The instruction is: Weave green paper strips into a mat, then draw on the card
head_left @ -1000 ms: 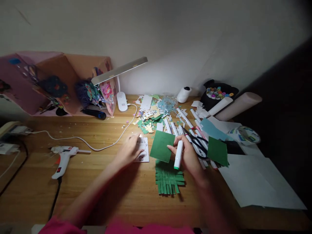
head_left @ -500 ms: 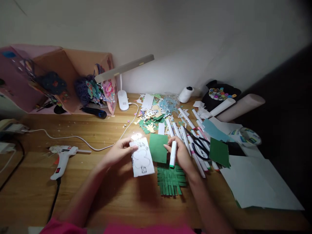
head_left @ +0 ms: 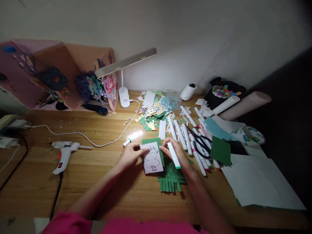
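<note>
My left hand [head_left: 131, 155] pinches a white paper card [head_left: 151, 162] with a black line drawing of a rounded, cloud-like outline and small marks. Behind that card, partly covered by it, is a plain green paper card [head_left: 153, 141]. The fingertips of my right hand [head_left: 179, 154] grip the green card's right edge, while a white marker [head_left: 174, 156] with a green end is tucked in the same hand. Below the cards a mat of woven green paper strips [head_left: 172, 184] lies on the table. A small white marker cap [head_left: 127, 142] rests just beyond my left hand.
Loose markers [head_left: 180, 135] and black-handled scissors [head_left: 202, 146] lie to the right, near a green card [head_left: 220, 151] and white sheets [head_left: 260, 182]. Paper scraps [head_left: 156, 113] are heaped behind. A glue gun [head_left: 64, 156] is at left; a desk lamp [head_left: 126, 63] overhangs the back.
The white card has moved right, over the green card, and now overlaps it. My right hand still holds the marker. The small cap by my left hand has come into view.
</note>
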The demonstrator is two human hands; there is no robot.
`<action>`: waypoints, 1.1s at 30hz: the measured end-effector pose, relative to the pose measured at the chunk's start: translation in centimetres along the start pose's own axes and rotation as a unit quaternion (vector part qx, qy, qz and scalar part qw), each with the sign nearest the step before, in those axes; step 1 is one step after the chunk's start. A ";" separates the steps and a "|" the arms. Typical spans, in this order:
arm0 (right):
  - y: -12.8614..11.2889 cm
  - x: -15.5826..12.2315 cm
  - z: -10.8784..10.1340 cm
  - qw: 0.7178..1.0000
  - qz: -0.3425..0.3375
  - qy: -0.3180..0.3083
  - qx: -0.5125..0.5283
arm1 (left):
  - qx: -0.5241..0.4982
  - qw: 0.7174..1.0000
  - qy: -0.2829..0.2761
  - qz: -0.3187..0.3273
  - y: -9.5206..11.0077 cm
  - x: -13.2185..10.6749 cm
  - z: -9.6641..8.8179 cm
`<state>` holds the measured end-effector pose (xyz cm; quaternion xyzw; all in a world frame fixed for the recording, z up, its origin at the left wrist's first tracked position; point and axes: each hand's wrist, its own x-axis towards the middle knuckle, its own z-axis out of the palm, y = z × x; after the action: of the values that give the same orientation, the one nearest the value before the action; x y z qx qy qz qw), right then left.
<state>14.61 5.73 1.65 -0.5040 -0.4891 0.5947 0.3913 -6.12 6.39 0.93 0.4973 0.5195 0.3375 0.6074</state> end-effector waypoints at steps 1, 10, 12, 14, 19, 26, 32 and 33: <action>0.0 0.0 0.1 1.000 -0.006 0.003 -0.001 | 0.001 1.000 0.006 0.001 0.0 0.0 0.1; 0.5 0.2 0.3 0.998 -0.040 0.038 -0.013 | -0.033 0.998 -0.040 -0.039 -0.5 -0.1 0.7; 0.6 0.2 0.2 0.998 -0.037 0.042 -0.013 | -0.047 0.995 -0.061 -0.058 -0.4 -0.2 0.8; 0.6 0.3 0.1 0.998 -0.034 0.047 -0.014 | -0.057 0.993 -0.071 -0.072 -0.4 -0.3 0.9; 0.5 0.2 0.4 0.997 -0.030 0.064 -0.020 | -0.072 0.990 -0.072 -0.096 -0.6 -0.3 0.8; 0.7 0.4 0.5 0.996 -0.031 0.077 -0.026 | -0.077 0.988 -0.073 -0.113 -0.8 -0.2 0.7; 0.8 0.4 0.8 0.996 -0.033 0.083 -0.029 | -0.072 0.988 -0.075 -0.116 -0.7 -0.3 0.6; 0.8 0.4 0.8 0.995 -0.032 0.084 -0.030 | -0.071 0.988 -0.076 -0.116 -0.6 -0.3 0.5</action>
<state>13.73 5.80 0.79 -0.5474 -0.4879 0.5224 0.4351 -5.73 5.81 0.41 0.4134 0.5005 0.2620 0.7141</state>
